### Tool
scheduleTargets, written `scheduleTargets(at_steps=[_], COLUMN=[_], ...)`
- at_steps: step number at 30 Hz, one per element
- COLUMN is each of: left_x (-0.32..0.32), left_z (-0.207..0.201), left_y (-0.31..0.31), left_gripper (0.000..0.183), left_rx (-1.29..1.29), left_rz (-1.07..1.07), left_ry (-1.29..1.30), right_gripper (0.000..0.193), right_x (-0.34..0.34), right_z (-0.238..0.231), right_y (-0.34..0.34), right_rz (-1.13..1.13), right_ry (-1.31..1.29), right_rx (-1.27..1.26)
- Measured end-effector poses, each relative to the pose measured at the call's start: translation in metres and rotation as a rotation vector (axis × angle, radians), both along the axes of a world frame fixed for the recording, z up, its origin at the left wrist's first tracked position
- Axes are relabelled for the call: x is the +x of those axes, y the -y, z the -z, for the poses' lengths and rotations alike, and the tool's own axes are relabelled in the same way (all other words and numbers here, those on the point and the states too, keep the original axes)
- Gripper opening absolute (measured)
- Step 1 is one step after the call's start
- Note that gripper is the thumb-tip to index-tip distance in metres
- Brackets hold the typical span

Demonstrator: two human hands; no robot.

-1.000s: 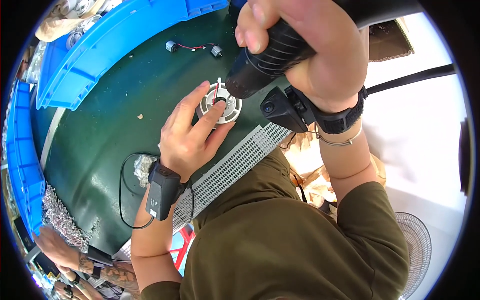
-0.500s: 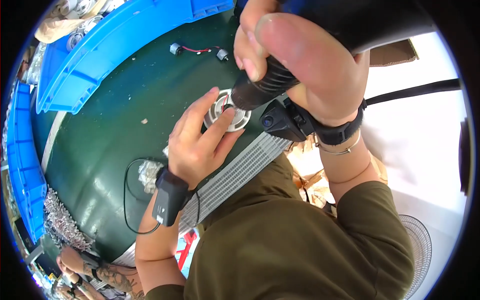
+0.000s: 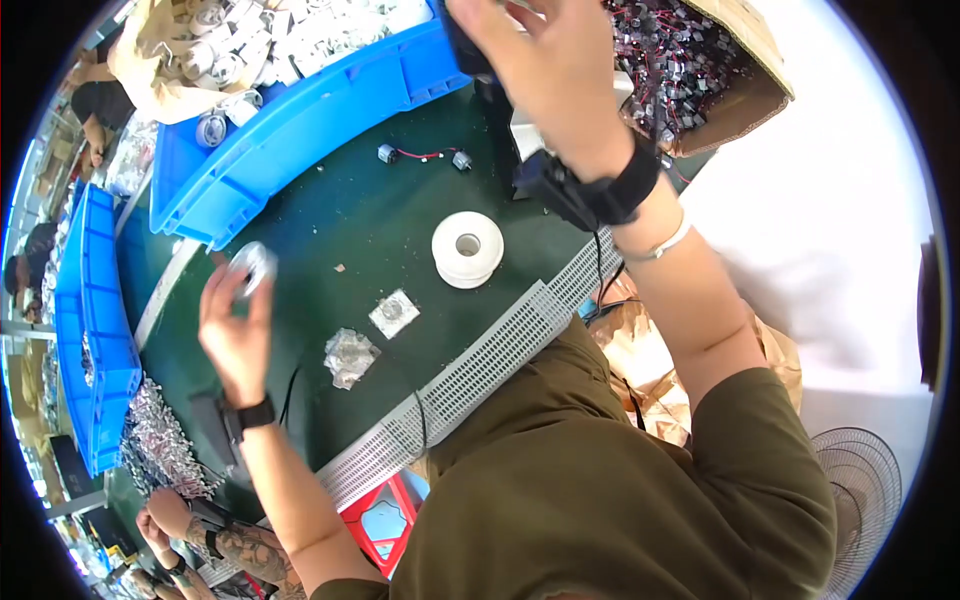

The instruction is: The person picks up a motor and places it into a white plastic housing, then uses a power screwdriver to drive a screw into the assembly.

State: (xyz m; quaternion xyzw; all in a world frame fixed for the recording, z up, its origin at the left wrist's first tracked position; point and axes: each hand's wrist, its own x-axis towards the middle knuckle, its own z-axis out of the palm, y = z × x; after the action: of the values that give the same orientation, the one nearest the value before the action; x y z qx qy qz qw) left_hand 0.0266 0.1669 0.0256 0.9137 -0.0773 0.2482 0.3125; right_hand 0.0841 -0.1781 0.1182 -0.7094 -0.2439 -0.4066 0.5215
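Note:
At the left, my left hand [image 3: 235, 335] is raised over the green table, its thumb and fingers closed round a white round plastic part [image 3: 256, 266], blurred by motion. My right hand [image 3: 565, 90] is at the top edge, its fingertips cut off. A black object [image 3: 462, 42], perhaps part of the black ribbed-neck tool, shows beside its thumb; whether the hand grips it is unclear. Between the hands lies a white round plastic piece with a centre hole [image 3: 467, 240]. Two small motors [image 3: 461, 160] joined by a red wire lie farther back.
A blue bin [image 3: 330, 110] of white parts stands behind; another blue bin [image 3: 95, 330] is at left. A carton [image 3: 770, 100] of wired motors sits back right. A crumpled clear bag [image 3: 350, 358] and small square packet [image 3: 394, 313] lie near the perforated metal edge [image 3: 470, 385]. Another person's tattooed arm [image 3: 245, 555] shows lower left.
My left hand has moved left with a white round part. My right hand has risen away from the middle; the black tool is no longer over the work. A white round piece now shows mid-table.

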Motion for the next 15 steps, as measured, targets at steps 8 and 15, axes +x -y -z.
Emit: scheduleTargets(at_steps=[8, 15], left_x=[-0.015, 0.055], left_z=[0.006, -0.095], left_y=[-0.126, 0.033], left_gripper=[0.029, 0.023], left_rx=[0.491, 0.017], left_rz=[-0.414, 0.028], left_ry=[-0.005, 0.329], right_gripper=[0.015, 0.023], right_x=[-0.009, 0.014], right_z=[0.065, 0.096], right_y=[-0.033, -0.043], right_rz=[0.142, 0.209], right_ry=[-0.710, -0.896], right_rx=[-1.127, -1.317])
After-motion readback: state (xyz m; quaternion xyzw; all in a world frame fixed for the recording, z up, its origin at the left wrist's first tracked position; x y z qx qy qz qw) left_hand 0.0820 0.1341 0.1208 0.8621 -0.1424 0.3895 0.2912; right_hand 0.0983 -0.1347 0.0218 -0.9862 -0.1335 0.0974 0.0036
